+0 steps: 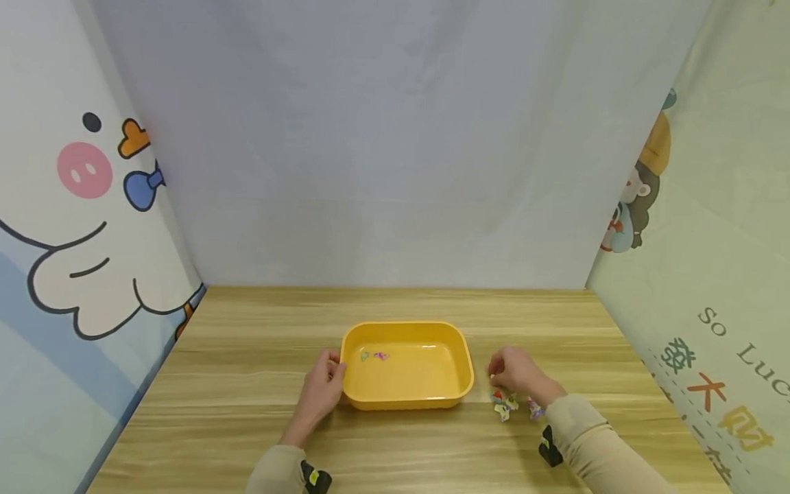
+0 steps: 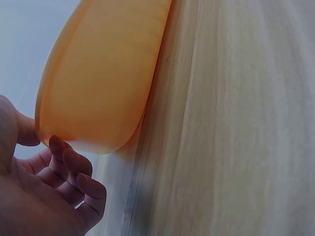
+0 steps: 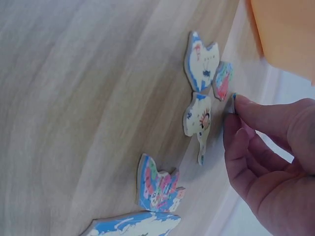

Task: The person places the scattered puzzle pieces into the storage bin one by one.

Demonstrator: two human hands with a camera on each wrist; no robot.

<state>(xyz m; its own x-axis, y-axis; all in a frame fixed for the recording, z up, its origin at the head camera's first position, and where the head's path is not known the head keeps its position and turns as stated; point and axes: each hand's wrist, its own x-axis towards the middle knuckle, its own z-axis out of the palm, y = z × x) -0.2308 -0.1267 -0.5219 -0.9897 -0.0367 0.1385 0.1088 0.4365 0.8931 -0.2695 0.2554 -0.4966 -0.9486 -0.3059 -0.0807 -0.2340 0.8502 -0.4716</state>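
Note:
My left hand [image 1: 322, 387] grips the left rim of a yellow plastic tray [image 1: 407, 403], thumb at the lip and fingertips against the outer wall. Right of the tray, my right hand [image 1: 517, 370] pinches a small flat piece [image 3: 234, 101] between thumb and forefinger, low over the table; most of it is hidden by the fingers. Close by lie several printed puzzle-like pieces: a cream one with blue edges [image 3: 202, 64], a red and green one [image 3: 223, 81], another cream one [image 3: 198, 115], and a pink and blue one [image 3: 158, 187].
Two small pieces, one greenish [image 1: 364, 356] and one pink-purple [image 1: 381, 356], lie inside the tray at its left. A blue and white piece [image 3: 133, 224] shows at the right wrist view's bottom edge. Cloth curtains [image 1: 395, 151] hang behind the wooden table [image 1: 259, 329] and at both sides.

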